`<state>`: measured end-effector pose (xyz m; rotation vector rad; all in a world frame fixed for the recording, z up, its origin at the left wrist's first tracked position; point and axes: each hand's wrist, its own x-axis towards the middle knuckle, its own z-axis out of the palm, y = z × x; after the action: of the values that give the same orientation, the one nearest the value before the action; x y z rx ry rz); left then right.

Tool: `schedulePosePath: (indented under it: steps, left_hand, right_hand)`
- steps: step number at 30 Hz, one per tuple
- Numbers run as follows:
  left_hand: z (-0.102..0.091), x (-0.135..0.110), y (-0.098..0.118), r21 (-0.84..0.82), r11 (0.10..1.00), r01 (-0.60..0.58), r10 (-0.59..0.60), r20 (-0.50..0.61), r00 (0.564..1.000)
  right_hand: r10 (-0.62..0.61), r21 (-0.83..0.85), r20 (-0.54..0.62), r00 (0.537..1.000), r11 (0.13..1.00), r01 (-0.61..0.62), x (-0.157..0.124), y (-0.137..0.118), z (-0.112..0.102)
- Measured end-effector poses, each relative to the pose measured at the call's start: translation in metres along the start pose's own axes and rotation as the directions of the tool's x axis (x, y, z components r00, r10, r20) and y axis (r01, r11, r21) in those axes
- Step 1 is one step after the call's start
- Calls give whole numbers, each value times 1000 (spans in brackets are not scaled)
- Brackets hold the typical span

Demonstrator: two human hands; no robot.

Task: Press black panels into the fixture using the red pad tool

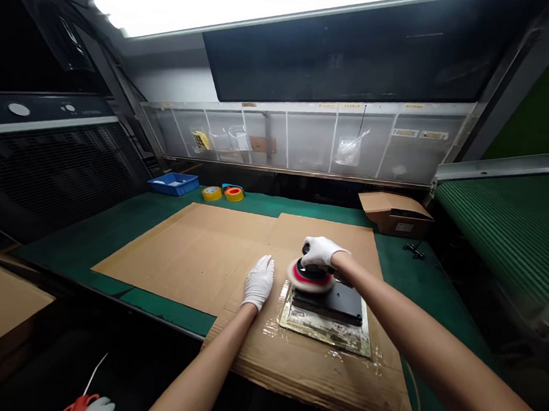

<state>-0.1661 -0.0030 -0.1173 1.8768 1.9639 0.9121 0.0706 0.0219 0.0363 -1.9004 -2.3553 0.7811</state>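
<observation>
My right hand (pixel 322 252), in a white glove, grips a handheld polisher (pixel 312 270) by its top. Its pale round pad with a red layer (pixel 313 283) rests over the left part of a flat black panel (pixel 338 303). Beneath the panel is a worn, stained plate (pixel 324 331), fixed with clear tape to stacked cardboard (pixel 290 365). To the left of the plate, my gloved left hand (pixel 259 283) lies flat on the cardboard with fingers stretched out, holding nothing. The pad hides part of the panel.
On the green tabletop (pixel 77 234) are a large cardboard sheet (pixel 180 255), yellow tape rolls (pixel 212 193), a blue tray (pixel 174 185) and an open carton (pixel 397 218). A hose (pixel 415 387) hangs at right. At lower left, another person's gloved hand (pixel 102 409) is beside a red-handled tool (pixel 78 407).
</observation>
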Motion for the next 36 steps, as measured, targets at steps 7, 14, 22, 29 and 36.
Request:
schedulePosePath:
  steps: [7,14,22,29,36]
  left_hand:
    - [5,4,0,-38,999,12,-11,11,1000]
    - [3,4,-1,-25,1000,-2,2,6,1000]
    - [4,7,2,-56,998,-5,6,12,1000]
    - [-3,3,2,-95,995,-3,5,28,1000]
    - [4,-5,31,-130,992,11,-3,60,998]
  right_hand:
    - [127,-34,-91,988,991,-131,-26,80,-10]
    - [-33,21,-28,999,999,34,10,11,5]
    - [76,-18,-116,990,997,-78,-24,55,-3]
    - [-32,11,-241,970,999,35,-92,73,18]
    - [142,-30,-259,955,987,-155,-75,83,3]
